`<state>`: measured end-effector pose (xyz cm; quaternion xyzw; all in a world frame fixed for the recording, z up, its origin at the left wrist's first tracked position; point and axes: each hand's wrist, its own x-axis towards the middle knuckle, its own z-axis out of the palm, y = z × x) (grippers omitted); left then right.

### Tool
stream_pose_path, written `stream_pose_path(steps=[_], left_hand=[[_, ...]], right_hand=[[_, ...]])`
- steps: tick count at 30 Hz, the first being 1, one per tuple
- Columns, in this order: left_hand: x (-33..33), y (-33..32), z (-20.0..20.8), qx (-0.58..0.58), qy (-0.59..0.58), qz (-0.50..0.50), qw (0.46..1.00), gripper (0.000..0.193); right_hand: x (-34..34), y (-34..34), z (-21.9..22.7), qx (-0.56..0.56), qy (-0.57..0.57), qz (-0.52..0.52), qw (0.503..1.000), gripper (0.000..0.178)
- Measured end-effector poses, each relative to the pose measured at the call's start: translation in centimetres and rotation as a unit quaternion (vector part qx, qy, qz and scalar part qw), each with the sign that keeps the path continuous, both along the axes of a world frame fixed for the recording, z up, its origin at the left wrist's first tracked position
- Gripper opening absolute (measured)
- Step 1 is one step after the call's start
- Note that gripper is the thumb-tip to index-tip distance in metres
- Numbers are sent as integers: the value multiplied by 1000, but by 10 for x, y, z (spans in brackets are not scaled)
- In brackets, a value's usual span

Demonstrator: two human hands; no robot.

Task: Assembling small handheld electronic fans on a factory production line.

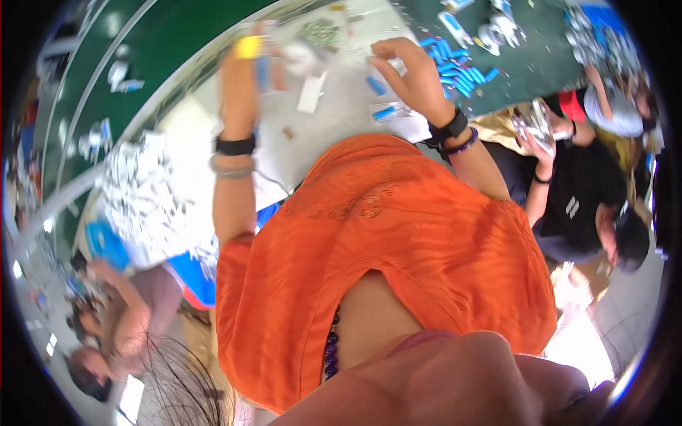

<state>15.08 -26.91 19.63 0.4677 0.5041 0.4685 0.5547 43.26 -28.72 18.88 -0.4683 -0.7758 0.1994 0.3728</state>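
My left hand (240,82) is over the light work surface (284,145), smeared by motion. A bright yellow patch (249,47) shows at its fingers, and a blurred blue piece (263,73) is beside them; its grip is unclear. My right hand (415,78) hovers to the right with thumb and forefinger apart, near a small whitish piece (400,66). Between the hands is a blurred white object (303,58), and below it lies a white rectangular piece (311,92). One blue cylinder (376,86) lies by my right hand; another blue cylinder (385,112) lies nearer me.
Many blue cylinders (462,77) are heaped on the green table (526,78) at right. Small green parts (320,32) sit at the back. White pieces (145,188) form a large pile at left. Co-workers sit on both sides; one in black (579,192) handles silvery material (534,122).
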Motion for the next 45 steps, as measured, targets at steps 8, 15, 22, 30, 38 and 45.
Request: stream_pose_path(steps=[8, 15, 22, 30, 38, 45], left_hand=[[-184, 138, -95, -69, 23, 190, 979, 38], [-286, 160, -152, -119, 360, 413, 828, 53], [-185, 113, -111, -10, 293, 317, 902, 48], [-7, 45, -30, 117, 129, -31, 984, 39], [105, 2, 33, 347, 190, -144, 907, 74], [87, -40, 19, 161, -15, -228, 960, 55]], right_hand=[[199, 56, -81, 57, -270, -337, 900, 24], [256, 65, -94, 42, -506, -231, 830, 20], [288, 87, -110, 16, -416, -213, 884, 18], [220, 63, -23, -146, 76, -191, 968, 13], [59, 16, 56, -293, 356, 67, 885, 5], [23, -16, 75, -415, 391, 192, 799, 6]])
